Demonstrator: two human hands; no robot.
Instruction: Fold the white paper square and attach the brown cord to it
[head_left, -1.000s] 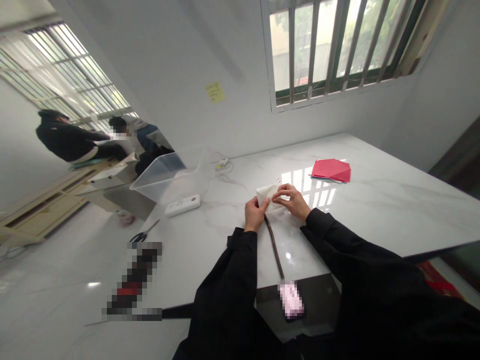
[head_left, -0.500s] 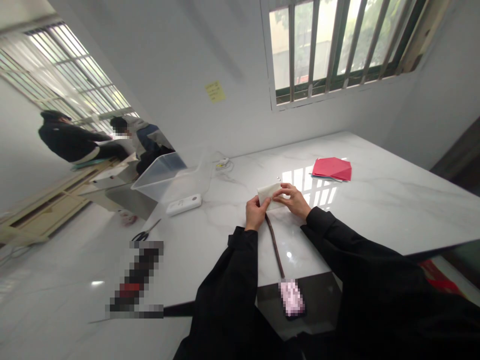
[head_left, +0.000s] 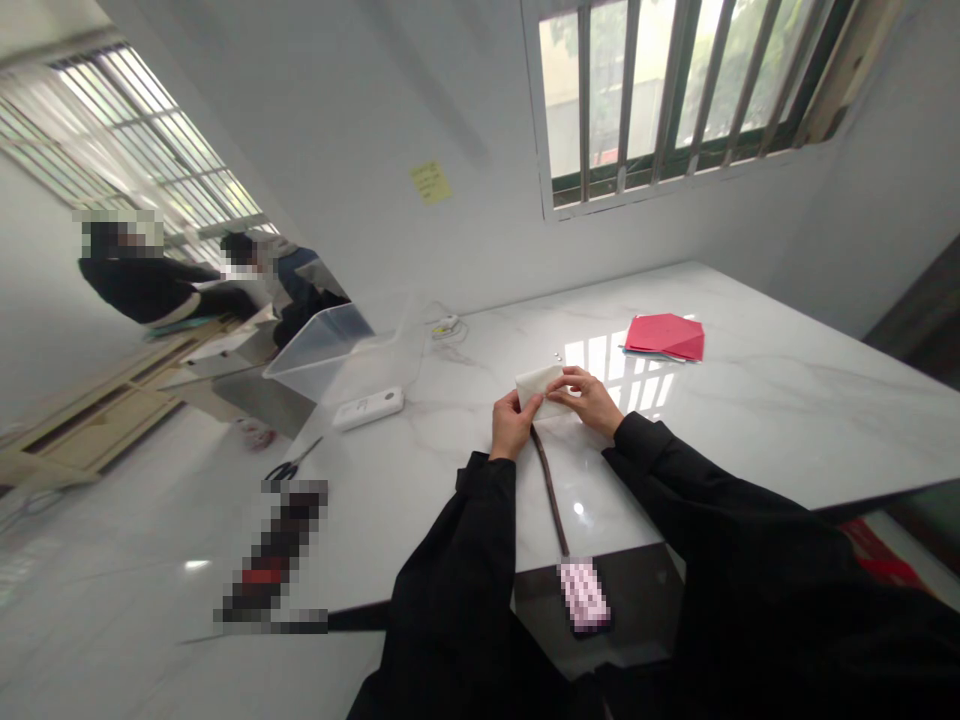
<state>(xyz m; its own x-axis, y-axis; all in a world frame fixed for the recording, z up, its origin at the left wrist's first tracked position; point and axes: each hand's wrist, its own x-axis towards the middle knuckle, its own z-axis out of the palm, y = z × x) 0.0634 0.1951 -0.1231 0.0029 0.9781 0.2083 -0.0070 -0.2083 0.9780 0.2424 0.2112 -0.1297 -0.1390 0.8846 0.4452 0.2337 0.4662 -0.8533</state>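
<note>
Together, one left hand [head_left: 512, 428] and one right hand [head_left: 596, 405], both nearly closed, pinch one paper [head_left: 535, 383] near one brown stick [head_left: 552, 495], the paper cream-coloured and straight-edged.

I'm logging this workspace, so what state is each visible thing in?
Left hand: closed on the sheet, thumb on top
Right hand: fingertips pinching the sheet
Cream sheet: held by both hands
Brown stick: slightly bent
Red sheets: loosely stacked, flat
Plastic bin: open-topped
Scissors: lying down, blades unclear
Yellow note: stuck up, written on
</note>
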